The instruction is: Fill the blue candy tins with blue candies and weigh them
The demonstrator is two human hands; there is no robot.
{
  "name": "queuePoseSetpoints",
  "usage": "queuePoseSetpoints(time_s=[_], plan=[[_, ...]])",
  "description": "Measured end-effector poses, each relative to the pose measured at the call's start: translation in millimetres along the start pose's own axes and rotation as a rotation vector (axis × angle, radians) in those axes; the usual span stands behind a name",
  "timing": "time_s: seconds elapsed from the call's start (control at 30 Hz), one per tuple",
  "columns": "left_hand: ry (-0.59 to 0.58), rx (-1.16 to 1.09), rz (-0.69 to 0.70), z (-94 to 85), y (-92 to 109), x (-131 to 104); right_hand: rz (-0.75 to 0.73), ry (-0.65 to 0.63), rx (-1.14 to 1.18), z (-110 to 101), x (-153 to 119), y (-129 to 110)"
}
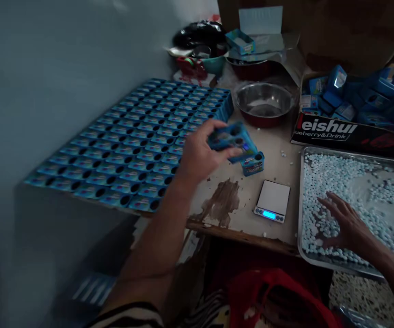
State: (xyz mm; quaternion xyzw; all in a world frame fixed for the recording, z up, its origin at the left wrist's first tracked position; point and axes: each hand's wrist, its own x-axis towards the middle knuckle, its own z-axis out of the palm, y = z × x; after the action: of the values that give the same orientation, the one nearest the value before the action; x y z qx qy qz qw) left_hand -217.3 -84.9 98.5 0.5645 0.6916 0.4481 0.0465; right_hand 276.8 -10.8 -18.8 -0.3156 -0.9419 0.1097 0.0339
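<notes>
My left hand (202, 152) grips blurred blue boxes (232, 139) above the table; whether there are two or more I cannot tell. Just beyond them a small blue box (253, 165) stands upright on the table. Fingers spread, my right hand (345, 223) touches the pale tablets (323, 177) in a metal tray (301, 205). Between the hands lies a white scale (273, 197) with a lit blue display and nothing on its plate. To the left, many blue boxes (138, 136) stand in tight rows, each with a dark round spot on top.
An empty-looking steel bowl (264, 102) sits behind the blue boxes in my hand. At the back right, a black carton (340, 132) holds jumbled blue boxes. A teal basin (217, 65) and an open cardboard box (292, 59) stand further back. The table's worn front edge (237, 234) runs below.
</notes>
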Motion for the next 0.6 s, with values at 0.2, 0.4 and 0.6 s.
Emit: queuePoseSetpoints(time_s=[0.2, 0.4, 0.6], plan=[[-0.051, 0.249, -0.06, -86.2, -44, 17, -0.127, -0.036, -0.071, 24, -14, 2], [-0.388, 0.271, -0.058, -117.5, -74, -95, -0.202, 0.033, -0.046, 29, -4, 19], [-0.363, 0.441, -0.005, -111.3, -109, -161, -0.205, -0.022, -0.12, 11, 12, 10]])
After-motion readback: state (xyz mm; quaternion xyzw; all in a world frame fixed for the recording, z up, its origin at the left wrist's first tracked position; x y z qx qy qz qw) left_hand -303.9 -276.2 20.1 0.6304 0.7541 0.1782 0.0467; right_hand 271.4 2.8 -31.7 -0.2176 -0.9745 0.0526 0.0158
